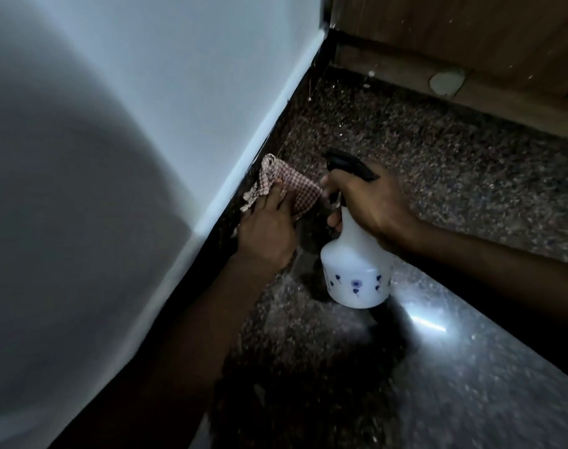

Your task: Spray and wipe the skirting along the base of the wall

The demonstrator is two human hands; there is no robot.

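A dark skirting point(303, 89) runs along the foot of the white wall point(153, 102), from the near left to the far corner. My left hand point(266, 231) presses a red-and-white checked cloth point(295, 186) against the skirting, fingers laid over it. My right hand point(370, 205) grips the neck of a white spray bottle point(357, 270) with a black trigger head point(347, 163) and small blue flower prints. The bottle hangs upright just right of the cloth, its nozzle pointing toward the skirting.
Speckled dark granite floor point(438, 176) stretches to the right. A brown wooden panel point(470, 34) closes the far corner, with a pale round object point(446, 81) at its base. A bright light reflection point(428, 322) shines on the floor below the bottle.
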